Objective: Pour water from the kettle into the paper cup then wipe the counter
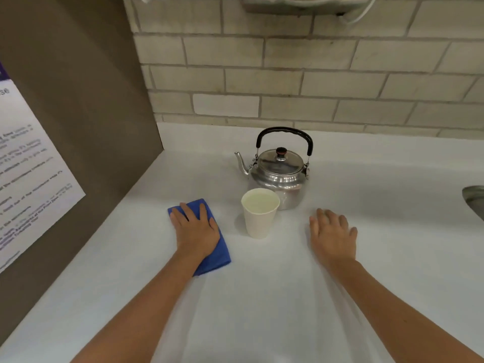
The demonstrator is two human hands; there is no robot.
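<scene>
A steel kettle point(279, 174) with a black handle stands upright on the white counter point(262, 297), spout pointing left. Just in front of it stands a white paper cup point(259, 214) holding water. A folded blue cloth point(214, 254) lies flat on the counter left of the cup. My left hand point(195, 229) presses palm-down on the cloth, fingers spread. My right hand point(332, 235) rests flat on the bare counter to the right of the cup, fingers apart, holding nothing.
A tan brick wall point(288, 79) runs behind the counter. A brown side panel point(86, 113) with a printed notice point(28, 166) closes the left side. A metal sink rim point(475, 200) shows at the right edge.
</scene>
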